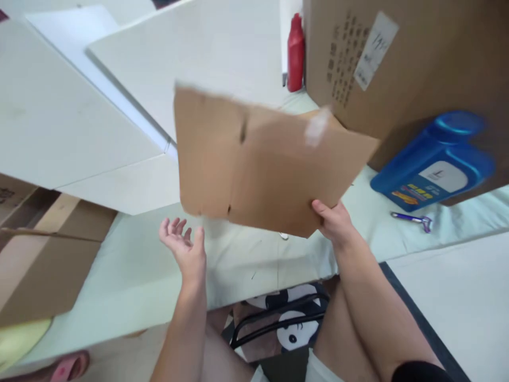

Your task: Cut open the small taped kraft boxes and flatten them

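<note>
A flat brown cardboard piece point(274, 164) is held up over the table, tilted, with a fold line across it and a bit of clear tape near its upper right edge. My right hand point(334, 220) grips its lower right corner, thumb on the near face and the other fingers mostly hidden. Just below the cardboard's lower left corner is my left hand point(185, 241), palm up with fingers spread and apart from the cardboard. A small white object point(283, 236) lies partly hidden under the cardboard's lower edge.
A large carton point(397, 58) stands at right, with a blue bottle point(433, 164) and a purple peeler-like tool point(411, 218) before it. Behind are a red bottle point(295, 55) and white panels point(191, 58). An open cardboard box point(51, 265) sits at left on the pale tablecloth point(131, 270).
</note>
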`<state>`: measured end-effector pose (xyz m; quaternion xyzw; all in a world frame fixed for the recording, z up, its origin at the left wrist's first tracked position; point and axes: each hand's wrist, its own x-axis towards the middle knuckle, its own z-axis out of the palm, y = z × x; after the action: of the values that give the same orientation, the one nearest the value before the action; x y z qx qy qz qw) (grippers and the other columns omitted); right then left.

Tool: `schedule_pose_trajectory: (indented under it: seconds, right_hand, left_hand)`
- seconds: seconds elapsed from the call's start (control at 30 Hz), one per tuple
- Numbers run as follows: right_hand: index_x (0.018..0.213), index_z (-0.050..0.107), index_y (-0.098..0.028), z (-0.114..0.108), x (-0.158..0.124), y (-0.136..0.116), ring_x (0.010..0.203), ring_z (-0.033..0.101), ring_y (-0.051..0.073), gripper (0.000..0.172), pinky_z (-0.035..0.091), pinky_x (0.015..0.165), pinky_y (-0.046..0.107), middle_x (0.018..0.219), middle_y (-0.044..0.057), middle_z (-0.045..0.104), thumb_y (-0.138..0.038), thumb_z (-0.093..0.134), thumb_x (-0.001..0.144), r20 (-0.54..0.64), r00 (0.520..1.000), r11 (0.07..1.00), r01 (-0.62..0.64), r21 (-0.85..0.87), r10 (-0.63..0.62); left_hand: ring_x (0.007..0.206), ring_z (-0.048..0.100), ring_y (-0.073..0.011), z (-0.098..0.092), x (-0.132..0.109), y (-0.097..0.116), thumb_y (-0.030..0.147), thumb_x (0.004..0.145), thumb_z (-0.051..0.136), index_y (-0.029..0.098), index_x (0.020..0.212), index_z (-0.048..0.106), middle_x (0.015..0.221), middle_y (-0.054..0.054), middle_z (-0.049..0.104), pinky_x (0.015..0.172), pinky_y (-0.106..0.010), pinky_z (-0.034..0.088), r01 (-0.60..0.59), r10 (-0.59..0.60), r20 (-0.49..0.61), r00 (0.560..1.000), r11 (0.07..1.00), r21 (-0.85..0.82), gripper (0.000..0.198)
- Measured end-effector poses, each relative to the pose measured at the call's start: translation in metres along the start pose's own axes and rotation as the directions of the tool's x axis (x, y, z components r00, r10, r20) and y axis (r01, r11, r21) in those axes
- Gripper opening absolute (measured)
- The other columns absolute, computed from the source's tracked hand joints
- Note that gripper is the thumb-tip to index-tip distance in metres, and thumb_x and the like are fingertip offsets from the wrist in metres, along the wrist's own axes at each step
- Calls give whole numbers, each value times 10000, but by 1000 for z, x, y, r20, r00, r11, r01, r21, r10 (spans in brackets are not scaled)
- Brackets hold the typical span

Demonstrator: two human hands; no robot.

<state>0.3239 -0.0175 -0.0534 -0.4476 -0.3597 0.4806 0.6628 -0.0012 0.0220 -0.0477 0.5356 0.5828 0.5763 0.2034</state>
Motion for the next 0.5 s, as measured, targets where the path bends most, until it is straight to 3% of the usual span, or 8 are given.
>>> schedule_pose_trajectory:
  seconds: [0.07, 0.17, 0.27, 0.33, 0.37, 0.43, 0.5]
  right_hand:
    - [1316, 620, -318, -4, 4, -15, 1273, 649, 275, 737, 513, 1121, 504, 1343, 66, 699, -713, 755, 708, -183, 974, 980, 160, 119, -137]
    - [1409, 532, -370, -4, 8, -34, 1382, 571, 254, 714, 474, 1167, 520, 1432, 41, 631, -605, 755, 773, -426, 859, 894, 398, 205, -284]
    - [1448, 498, -346, -3, 13, -36, 1435, 521, 239, 682, 381, 1243, 517, 1469, 53, 591, -518, 724, 828, -624, 694, 871, 489, 43, -359]
    - [1430, 523, -302, -5, 19, -29, 1438, 518, 240, 668, 342, 1269, 491, 1472, 76, 585, -519, 718, 829, -708, 621, 900, 434, -46, -336]
    - [1419, 533, -286, -6, 22, -24, 1433, 524, 243, 667, 352, 1264, 481, 1474, 85, 584, -529, 716, 826, -728, 618, 919, 391, -42, -296]
    - [1403, 538, -272, -11, 29, -14, 1421, 537, 250, 674, 417, 1221, 468, 1478, 94, 582, -560, 705, 817, -721, 668, 954, 299, 32, -185]
    - [1378, 538, -260, -17, 35, -7, 1414, 543, 257, 671, 479, 1161, 458, 1477, 103, 585, -598, 672, 815, -669, 738, 973, 206, 107, -83]
  left_hand:
    - [1292, 543, -264, 11, -6, 2, 543, 766, 750, 290, 1320, 428, 1354, -110, 485, 1132, -462, 438, 14, -12, 79, 997, 999, -32, 689]
    - [1281, 562, -287, 40, -20, 17, 584, 791, 726, 227, 1102, 622, 1285, -115, 568, 1098, -451, 481, 86, -72, 323, 944, 996, -27, 484]
    - [1248, 615, -289, 86, -34, 47, 551, 784, 758, 219, 1080, 701, 1269, -118, 645, 1110, -448, 482, 216, -122, 617, 778, 973, -80, 448]
    - [1262, 626, -286, 125, -41, 68, 493, 715, 841, 225, 1100, 713, 1276, -109, 691, 1146, -434, 451, 429, -202, 729, 654, 893, -137, 487]
    - [1294, 611, -282, 146, -44, 76, 440, 657, 894, 230, 1087, 716, 1292, -100, 699, 1153, -412, 444, 569, -274, 756, 594, 807, -155, 511]
    - [1248, 651, -266, 184, -47, 88, 447, 665, 891, 226, 1052, 713, 1287, -101, 712, 1083, -384, 504, 657, -326, 785, 526, 742, -132, 480]
    - [1059, 733, -262, 214, -50, 94, 499, 716, 843, 179, 977, 713, 1135, -140, 759, 949, -387, 578, 727, -358, 822, 443, 680, -96, 433]
